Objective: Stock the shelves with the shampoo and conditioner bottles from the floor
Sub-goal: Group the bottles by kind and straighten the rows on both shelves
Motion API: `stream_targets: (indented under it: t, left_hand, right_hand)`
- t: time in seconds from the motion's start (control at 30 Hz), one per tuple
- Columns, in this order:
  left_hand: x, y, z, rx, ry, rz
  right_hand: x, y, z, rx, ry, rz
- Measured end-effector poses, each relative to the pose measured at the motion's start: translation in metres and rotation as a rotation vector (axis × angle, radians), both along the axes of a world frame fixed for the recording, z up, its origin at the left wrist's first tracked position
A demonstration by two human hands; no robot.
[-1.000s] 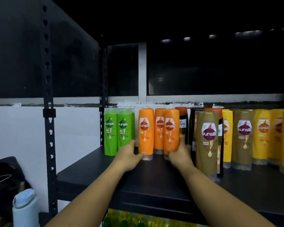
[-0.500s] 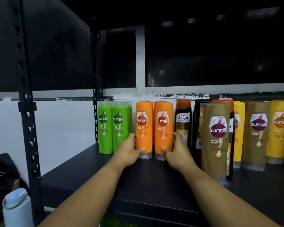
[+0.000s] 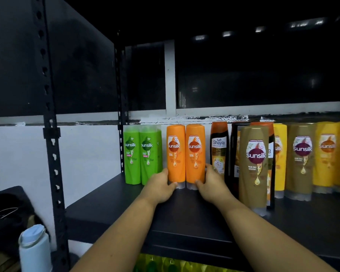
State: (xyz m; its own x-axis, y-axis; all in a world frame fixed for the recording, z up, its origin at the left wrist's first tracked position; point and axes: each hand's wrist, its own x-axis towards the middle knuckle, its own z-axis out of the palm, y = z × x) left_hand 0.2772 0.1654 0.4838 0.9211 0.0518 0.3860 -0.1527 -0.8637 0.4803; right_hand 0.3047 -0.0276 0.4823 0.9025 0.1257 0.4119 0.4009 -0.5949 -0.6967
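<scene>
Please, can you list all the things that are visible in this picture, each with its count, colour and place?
green bottles: two in front, perhaps more behind, green, left end of the row
orange bottles: two, orange, side by side, between the hands
dark bottles: at least two, black with orange tops, right of the orange ones
tan bottles: two, tan, one standing forward of the row
yellow bottles: several, yellow, right end
shelf: one, black
flask: one, pale blue, lower left
bag: one, black, lower left
left hand: on the left orange bottle's base
right hand: on the right orange bottle's base
</scene>
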Motion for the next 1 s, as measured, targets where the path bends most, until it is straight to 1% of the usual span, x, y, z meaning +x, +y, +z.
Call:
stream_targets:
  t: [0.13, 0.2, 0.27, 0.33, 0.4, 0.47, 0.53, 0.6, 0.7, 0.77, 0.8, 0.93, 1.0]
  left_hand:
    - [-0.028, -0.003, 0.004, 0.101, 0.098, -0.07]
    - [-0.044, -0.008, 0.008, 0.105, 0.177, -0.107]
    - [-0.061, -0.015, 0.012, 0.109, 0.241, -0.139]
    - [-0.073, -0.02, 0.012, 0.164, 0.261, -0.167]
    - [-0.082, -0.029, 0.01, 0.227, 0.245, -0.2]
    - [-0.088, -0.042, 0.007, 0.244, 0.225, -0.245]
    - [-0.091, -0.055, 0.007, 0.236, 0.207, -0.288]
    - [-0.088, -0.069, 0.008, 0.173, 0.186, -0.311]
    - [-0.076, -0.095, 0.009, -0.064, 0.142, -0.324]
    - [-0.07, -0.115, 0.012, -0.226, 0.143, -0.345]
    - [-0.068, -0.125, 0.013, -0.267, 0.14, -0.354]
    - [-0.06, -0.154, 0.009, -0.317, 0.048, -0.351]
    - [-0.054, -0.158, 0.004, -0.349, 0.035, -0.361]
  right_hand:
    - [-0.019, -0.008, 0.002, -0.053, -0.019, -0.013]
    - [-0.033, -0.012, 0.001, -0.184, 0.024, 0.031]
    - [-0.05, -0.017, 0.005, -0.393, 0.081, 0.067]
    - [-0.068, -0.025, 0.009, -0.551, 0.127, 0.116]
    - [-0.092, -0.04, 0.014, -0.647, 0.13, 0.167]
    - [-0.115, -0.06, 0.016, -0.675, 0.1, 0.212]
    - [-0.135, -0.081, 0.019, -0.658, 0.08, 0.238]
    - [-0.148, -0.103, 0.02, -0.637, 0.056, 0.244]
    - [-0.151, -0.132, 0.022, -0.558, -0.005, 0.18]
    - [-0.146, -0.151, 0.023, -0.444, -0.052, 0.084]
    - [-0.142, -0.161, 0.022, -0.375, -0.073, 0.03]
    - [-0.126, -0.192, 0.01, -0.032, -0.097, -0.114]
    - [-0.119, -0.197, 0.006, 0.103, -0.07, -0.118]
